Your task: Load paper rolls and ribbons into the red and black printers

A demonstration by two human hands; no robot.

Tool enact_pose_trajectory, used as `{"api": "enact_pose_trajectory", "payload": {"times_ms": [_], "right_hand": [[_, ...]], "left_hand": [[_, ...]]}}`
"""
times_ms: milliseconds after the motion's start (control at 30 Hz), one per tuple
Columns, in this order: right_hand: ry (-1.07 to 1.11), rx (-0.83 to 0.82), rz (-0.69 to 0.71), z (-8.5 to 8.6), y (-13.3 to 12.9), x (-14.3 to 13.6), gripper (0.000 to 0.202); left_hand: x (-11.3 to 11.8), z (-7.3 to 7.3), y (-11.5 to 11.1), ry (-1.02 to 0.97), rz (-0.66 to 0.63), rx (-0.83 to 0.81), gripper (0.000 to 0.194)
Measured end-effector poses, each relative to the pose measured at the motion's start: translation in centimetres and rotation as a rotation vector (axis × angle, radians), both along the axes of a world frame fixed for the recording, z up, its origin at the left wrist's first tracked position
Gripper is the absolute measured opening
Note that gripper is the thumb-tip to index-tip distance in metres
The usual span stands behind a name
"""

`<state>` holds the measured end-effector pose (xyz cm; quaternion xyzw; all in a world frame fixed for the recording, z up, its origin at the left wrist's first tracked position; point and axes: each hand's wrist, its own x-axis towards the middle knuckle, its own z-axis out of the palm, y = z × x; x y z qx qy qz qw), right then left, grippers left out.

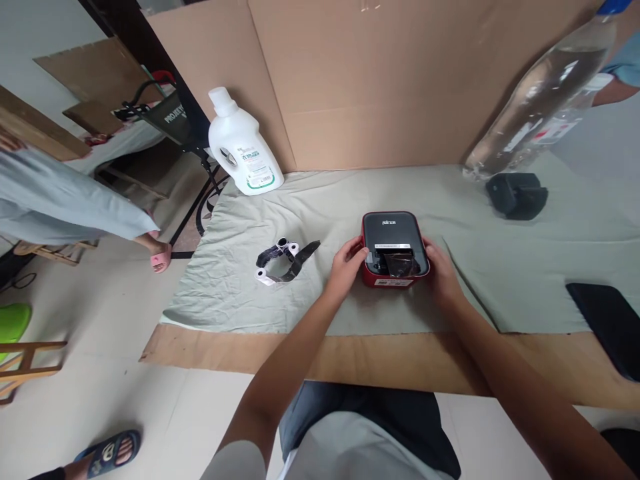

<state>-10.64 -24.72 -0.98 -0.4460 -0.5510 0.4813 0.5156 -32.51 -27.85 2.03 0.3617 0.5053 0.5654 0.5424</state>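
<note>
A small box-shaped device (393, 230) with a black top and red sides sits on the pale green cloth (325, 200). White lettering marks its far edge, and a dark glossy piece of film or tape (401, 265) lies over an opening in the near part. My left hand (346, 265) grips its left side, thumb at the top edge. Against the right side, my right hand (442, 268) holds it with fingers partly hidden behind the casing. To the left of my left hand lies a black-and-white curved strap or bracket (300, 262) with round ends.
A white detergent bottle (245, 150) stands at the back left, before a cardboard panel (375, 93). At right are large clear bottles (545, 100), a dark block (517, 195) and a flat black slab (607, 323). Other people's limbs show at left and far right.
</note>
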Motion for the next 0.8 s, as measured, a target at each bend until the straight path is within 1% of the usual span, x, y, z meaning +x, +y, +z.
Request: {"api": "enact_pose_trajectory", "payload": {"times_ms": [67, 133, 200, 233, 300, 367, 433, 533, 600, 633, 700, 800], "right_hand": [[-0.017, 0.001, 0.114, -0.2, -1.4, 1.0, 0.061], [-0.092, 0.004, 0.198, -0.7, -2.6, 1.9, 0.065], [-0.206, 0.022, 0.191, -1.3, -3.0, 2.3, 0.063], [-0.256, 0.041, 0.169, -1.5, -2.8, 2.1, 0.059], [-0.318, 0.112, 0.128, -1.1, -1.6, 1.1, 0.054], [-0.334, 0.204, 0.128, 0.4, 0.4, -1.1, 0.051], [-0.332, 0.287, 0.144, 2.8, 2.9, -4.2, 0.047], [-0.318, 0.338, 0.165, 6.6, 6.7, -10.6, 0.049], [-0.318, 0.334, 0.219, 8.1, 9.1, -15.6, 0.057], [-0.311, 0.333, 0.258, 8.3, 10.1, -18.1, 0.062], [-0.296, 0.332, 0.341, 7.8, 12.0, -22.9, 0.071], [-0.288, 0.302, 0.437, 5.4, 14.1, -28.9, 0.073]], "left_hand": [[-0.2, 0.7, -0.7, -0.028, -0.057, -0.035, 0.053], [-0.4, 1.5, -1.1, -0.048, -0.142, -0.061, 0.059], [-0.7, 2.1, -1.1, -0.039, -0.216, -0.065, 0.062], [-1.0, 2.4, -0.8, -0.018, -0.233, -0.059, 0.062], [-1.9, 3.0, 0.3, 0.052, -0.212, -0.036, 0.062], [-3.5, 3.9, 2.0, 0.114, -0.143, 0.0, 0.06], [-6.0, 5.1, 4.2, 0.138, -0.07, 0.042, 0.055], [-11.3, 7.0, 7.3, 0.159, 0.05, 0.067, 0.044], [-15.3, 7.7, 8.8, 0.179, 0.151, 0.05, 0.037], [-17.3, 7.7, 9.4, 0.187, 0.204, 0.04, 0.034], [-21.1, 7.3, 9.9, 0.201, 0.303, 0.016, 0.029], [-25.7, 5.6, 10.3, 0.216, 0.42, -0.032, 0.023]]}}
